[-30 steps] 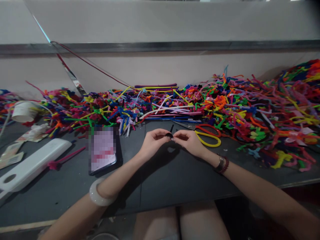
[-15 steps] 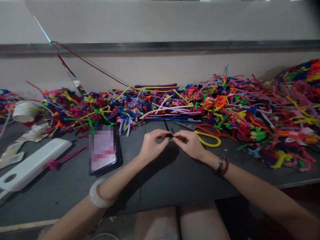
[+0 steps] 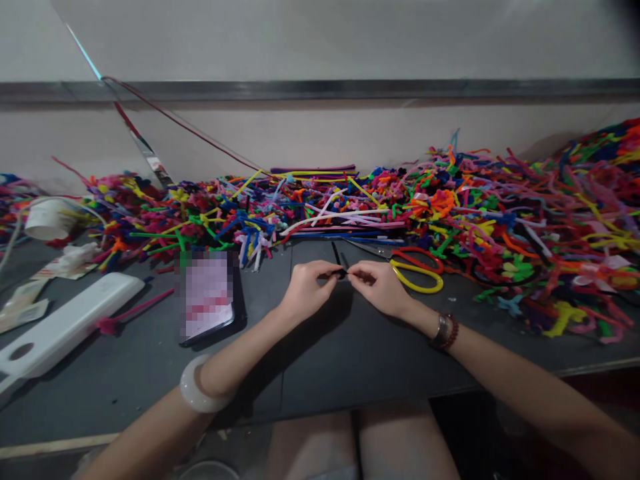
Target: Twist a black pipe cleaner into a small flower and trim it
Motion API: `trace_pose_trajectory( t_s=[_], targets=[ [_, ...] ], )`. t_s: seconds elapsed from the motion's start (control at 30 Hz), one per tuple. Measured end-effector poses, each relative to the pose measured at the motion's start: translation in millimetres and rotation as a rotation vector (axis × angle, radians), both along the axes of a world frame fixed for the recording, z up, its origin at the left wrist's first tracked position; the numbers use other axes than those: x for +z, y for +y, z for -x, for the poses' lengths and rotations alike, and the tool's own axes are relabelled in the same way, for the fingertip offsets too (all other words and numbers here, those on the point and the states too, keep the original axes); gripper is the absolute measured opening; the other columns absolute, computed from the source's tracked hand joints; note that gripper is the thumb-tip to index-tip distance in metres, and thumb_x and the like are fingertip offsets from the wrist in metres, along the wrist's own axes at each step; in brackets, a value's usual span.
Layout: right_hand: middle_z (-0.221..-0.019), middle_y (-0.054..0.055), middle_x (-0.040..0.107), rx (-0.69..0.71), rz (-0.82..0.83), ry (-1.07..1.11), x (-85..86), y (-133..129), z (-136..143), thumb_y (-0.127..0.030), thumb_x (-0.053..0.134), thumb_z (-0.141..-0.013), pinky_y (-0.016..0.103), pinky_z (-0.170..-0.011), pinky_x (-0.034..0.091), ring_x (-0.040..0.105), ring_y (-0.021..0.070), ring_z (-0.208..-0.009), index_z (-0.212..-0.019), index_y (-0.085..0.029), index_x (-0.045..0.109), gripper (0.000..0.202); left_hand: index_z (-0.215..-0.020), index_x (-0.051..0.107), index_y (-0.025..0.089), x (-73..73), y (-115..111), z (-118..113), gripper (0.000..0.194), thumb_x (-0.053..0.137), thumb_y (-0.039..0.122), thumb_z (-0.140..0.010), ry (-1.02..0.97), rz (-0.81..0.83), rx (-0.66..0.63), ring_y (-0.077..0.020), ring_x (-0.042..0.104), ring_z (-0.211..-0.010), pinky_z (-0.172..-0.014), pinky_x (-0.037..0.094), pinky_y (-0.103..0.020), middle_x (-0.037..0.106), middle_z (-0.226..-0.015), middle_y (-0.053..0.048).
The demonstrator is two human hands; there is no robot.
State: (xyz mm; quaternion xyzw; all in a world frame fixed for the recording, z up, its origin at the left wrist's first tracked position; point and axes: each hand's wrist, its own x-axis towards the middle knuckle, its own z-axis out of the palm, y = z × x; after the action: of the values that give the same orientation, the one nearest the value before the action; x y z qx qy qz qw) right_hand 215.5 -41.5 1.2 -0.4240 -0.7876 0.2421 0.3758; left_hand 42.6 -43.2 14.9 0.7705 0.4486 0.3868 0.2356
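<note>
A black pipe cleaner (image 3: pixel 335 252) sticks up between my hands, its lower part bunched at my fingertips. My left hand (image 3: pixel 306 291) pinches the dark bunched part from the left, thumb and forefinger closed. From the right, my right hand (image 3: pixel 379 287) pinches at the same spot with its fingertips. The fingers partly hide how the black piece is bent. Just beyond my right hand lie scissors (image 3: pixel 419 278) with one red and one yellow handle loop, their blades pointing left.
A long heap of colourful pipe cleaners (image 3: pixel 320 207) runs along the wall. On the left are a phone (image 3: pixel 210 300), a white power strip (image 3: pixel 75 327), a pink pipe-cleaner piece (image 3: pixel 135 308), paper packets (image 3: pixel 23 307) and a white cup (image 3: pixel 47 221).
The black pipe cleaner's upright end leans slightly differently, and my fingertips have shifted a little around it. Both hands stay in nearly the same place.
</note>
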Motion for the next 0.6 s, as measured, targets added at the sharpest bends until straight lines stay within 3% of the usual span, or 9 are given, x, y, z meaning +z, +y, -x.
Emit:
trace_pose_trajectory(
  t_s=[0.13,0.3,0.6],
  targets=[
    [-0.073,0.003,0.061,0.101,0.083,0.035,4.0,3,-4,-0.020,0.050,-0.080,0.021,-0.056,0.039,0.052,0.0111,-0.063,-0.079,-0.014,0.062,0.014,-0.088,0.068,0.014,-1.7,7,7,0.022,0.055,0.023,-0.073,-0.107,0.289,-0.094,-0.0174,0.063,-0.075,-0.068,0.049,-0.026,0.070,-0.083,-0.006],
    [-0.073,0.002,0.060,0.236,0.231,0.065,8.6,6,-9,-0.022,0.052,-0.079,0.020,-0.056,0.039,0.052,0.0101,-0.063,-0.079,-0.014,0.063,0.014,-0.083,0.069,0.013,-0.4,14,13,0.020,0.062,0.022,-0.067,-0.222,0.569,-0.219,-0.0155,0.064,-0.068,-0.066,0.049,-0.025,0.070,-0.074,-0.005],
    [-0.067,0.002,0.057,0.345,0.325,0.033,10.5,8,-13,-0.021,0.054,-0.076,0.020,-0.053,0.036,0.047,0.0082,-0.057,-0.077,-0.012,0.064,0.014,-0.081,0.069,0.012,3.1,12,14,0.018,0.064,0.018,-0.064,-0.252,0.712,-0.304,-0.0142,0.064,-0.065,-0.065,0.050,-0.024,0.070,-0.071,-0.005]
  ],
)
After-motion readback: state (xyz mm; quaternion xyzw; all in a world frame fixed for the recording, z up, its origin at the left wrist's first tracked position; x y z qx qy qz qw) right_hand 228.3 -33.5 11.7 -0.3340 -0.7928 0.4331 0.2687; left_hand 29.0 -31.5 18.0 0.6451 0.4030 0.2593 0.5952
